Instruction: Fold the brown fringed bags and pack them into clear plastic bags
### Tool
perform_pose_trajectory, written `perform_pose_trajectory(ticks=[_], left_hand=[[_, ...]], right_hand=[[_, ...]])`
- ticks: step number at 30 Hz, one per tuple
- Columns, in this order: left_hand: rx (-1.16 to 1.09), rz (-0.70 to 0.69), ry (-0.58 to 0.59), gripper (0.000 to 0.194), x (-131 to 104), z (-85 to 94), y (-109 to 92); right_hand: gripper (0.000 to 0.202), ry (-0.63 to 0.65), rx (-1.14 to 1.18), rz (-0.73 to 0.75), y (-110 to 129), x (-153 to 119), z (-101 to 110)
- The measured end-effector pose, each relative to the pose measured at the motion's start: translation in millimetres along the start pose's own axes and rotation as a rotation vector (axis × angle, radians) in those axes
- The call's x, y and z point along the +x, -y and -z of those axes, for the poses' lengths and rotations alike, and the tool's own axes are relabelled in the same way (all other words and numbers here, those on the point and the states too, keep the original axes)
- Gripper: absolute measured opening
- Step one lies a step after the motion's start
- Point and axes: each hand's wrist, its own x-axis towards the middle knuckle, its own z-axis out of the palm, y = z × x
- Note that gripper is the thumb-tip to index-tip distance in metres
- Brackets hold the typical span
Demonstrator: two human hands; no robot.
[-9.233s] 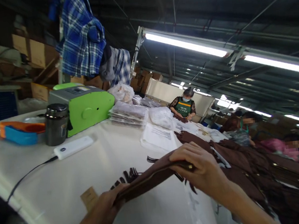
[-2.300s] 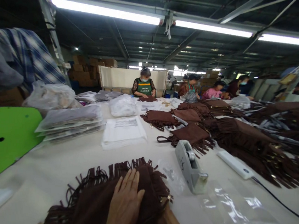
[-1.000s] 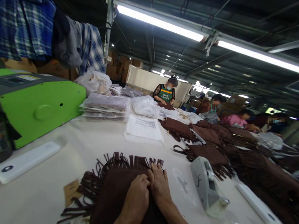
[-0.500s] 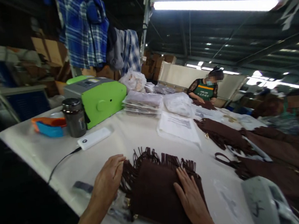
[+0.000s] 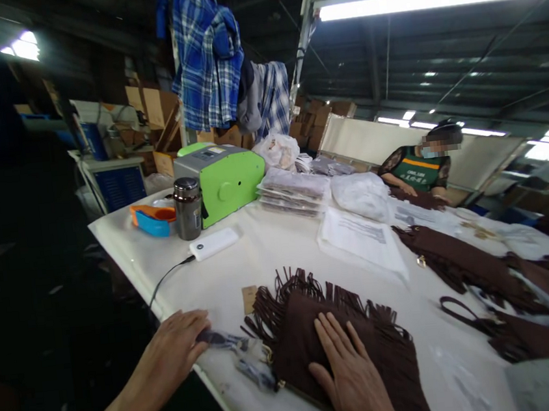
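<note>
A dark brown fringed bag [image 5: 298, 340] lies flat on the white table [image 5: 279, 251]. My right hand [image 5: 348, 368] rests on the bag with its fingers spread. At the table's left edge my left hand [image 5: 183, 342] is closed on the end of a plastic-wrapped strap [image 5: 224, 340], which runs toward the bag's left side beside gold-coloured hardware. A small tan tag [image 5: 249, 298] lies by the fringe at the bag's upper left.
Behind are a white power bank [image 5: 214, 243] with a cable, a dark flask [image 5: 188, 208], an orange and blue tool [image 5: 153, 219] and a green machine [image 5: 233, 182]. More brown bags [image 5: 461, 254] lie right. A person [image 5: 418, 167] works across the table.
The view has turned left. My left hand has moved from the fringe to the wrapped strap at the table edge. The tan tag now shows. My right hand stays on the bag.
</note>
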Motion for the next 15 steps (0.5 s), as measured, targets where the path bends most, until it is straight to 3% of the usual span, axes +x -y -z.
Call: perform_pose_trajectory(ticks=[4, 9, 12, 15], left_hand=[[-0.075, 0.110, 0.165, 0.016, 4, 28.9, -16], [-0.217, 0.325, 0.446, 0.023, -4, 55.5, -29], [-0.243, 0.417, 0.531, 0.037, -10, 61.9, -33], [-0.304, 0.436, 0.577, 0.046, -14, 72.8, -40]], right_hand=[[0.056, -0.060, 0.079, 0.032, 18, -3, 19], [0.020, 0.012, 0.286, 0.152, 76, 2, 19], [0.039, 0.091, 0.228, 0.171, 105, 13, 9], [0.059, 0.215, 0.201, 0.159, 115, 18, 10]])
